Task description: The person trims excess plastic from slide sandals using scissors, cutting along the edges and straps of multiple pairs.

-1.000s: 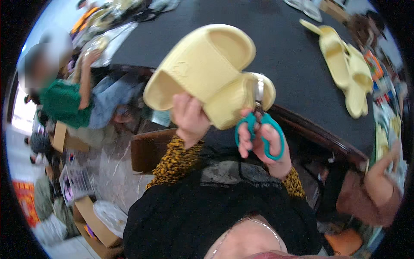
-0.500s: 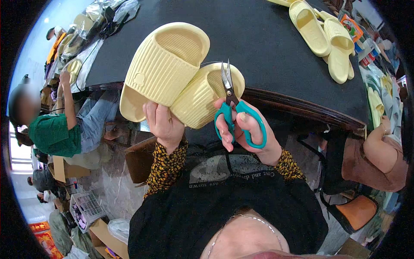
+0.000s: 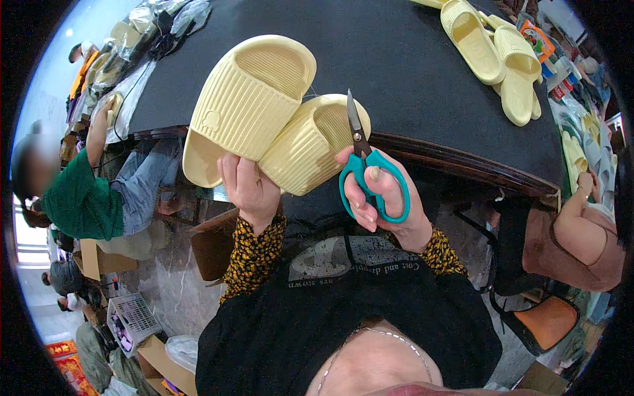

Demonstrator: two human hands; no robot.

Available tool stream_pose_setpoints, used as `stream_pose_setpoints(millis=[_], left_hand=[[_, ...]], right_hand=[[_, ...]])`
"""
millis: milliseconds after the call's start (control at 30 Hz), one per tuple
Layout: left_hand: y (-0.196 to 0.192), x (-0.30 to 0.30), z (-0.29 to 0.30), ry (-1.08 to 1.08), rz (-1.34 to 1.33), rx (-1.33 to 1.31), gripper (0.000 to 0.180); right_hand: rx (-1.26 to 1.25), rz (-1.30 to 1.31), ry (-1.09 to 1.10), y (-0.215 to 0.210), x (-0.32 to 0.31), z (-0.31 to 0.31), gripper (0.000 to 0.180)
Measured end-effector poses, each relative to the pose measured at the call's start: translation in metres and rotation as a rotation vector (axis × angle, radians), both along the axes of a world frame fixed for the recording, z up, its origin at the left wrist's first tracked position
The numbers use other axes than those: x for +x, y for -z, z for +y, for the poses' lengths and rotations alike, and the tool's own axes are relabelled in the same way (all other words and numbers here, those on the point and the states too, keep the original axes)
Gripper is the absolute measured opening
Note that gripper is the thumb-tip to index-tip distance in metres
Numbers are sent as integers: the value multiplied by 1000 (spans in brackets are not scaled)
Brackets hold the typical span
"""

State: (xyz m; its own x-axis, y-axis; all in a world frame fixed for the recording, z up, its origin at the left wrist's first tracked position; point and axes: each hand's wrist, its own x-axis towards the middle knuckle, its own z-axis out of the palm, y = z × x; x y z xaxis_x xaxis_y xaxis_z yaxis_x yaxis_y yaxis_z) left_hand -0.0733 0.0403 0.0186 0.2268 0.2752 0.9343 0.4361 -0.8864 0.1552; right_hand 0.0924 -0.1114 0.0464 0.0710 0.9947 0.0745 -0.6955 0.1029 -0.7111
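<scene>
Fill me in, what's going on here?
A person's left hand holds a pair of ribbed, pale yellow slippers near the front edge of a black table. The right hand has scissors with teal handles, blades closed and pointing up in front of one slipper; whether they touch it is unclear. More yellow slippers lie on the table at upper right. Another person in green is off to the left.

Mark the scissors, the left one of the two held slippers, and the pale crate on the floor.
Scissors [image 3: 358, 138]: head view, on the metal pivot.
Left held slipper [image 3: 248, 110]: head view, on the ribbed strap.
Pale crate [image 3: 142, 315]: head view, on its perforated wall.
</scene>
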Motion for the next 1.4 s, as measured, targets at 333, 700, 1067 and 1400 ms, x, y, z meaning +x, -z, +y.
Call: stream_pose_setpoints(millis=[333,700,1067,1400], left_hand=[[-27,73,30,227,-29,-204,25],[-30,149,52,502,74,-526,21],[-42,16,21,299,-69,-588,15],[113,-228,53,-421,769,-589,23]], right_hand=[[-3,-265,229,8,9,-9,33],[-98,-224,345,13,27,-24,30],[-109,-268,248,15,25,-25,32],[-129,-216,186,27,9,-10,33]])
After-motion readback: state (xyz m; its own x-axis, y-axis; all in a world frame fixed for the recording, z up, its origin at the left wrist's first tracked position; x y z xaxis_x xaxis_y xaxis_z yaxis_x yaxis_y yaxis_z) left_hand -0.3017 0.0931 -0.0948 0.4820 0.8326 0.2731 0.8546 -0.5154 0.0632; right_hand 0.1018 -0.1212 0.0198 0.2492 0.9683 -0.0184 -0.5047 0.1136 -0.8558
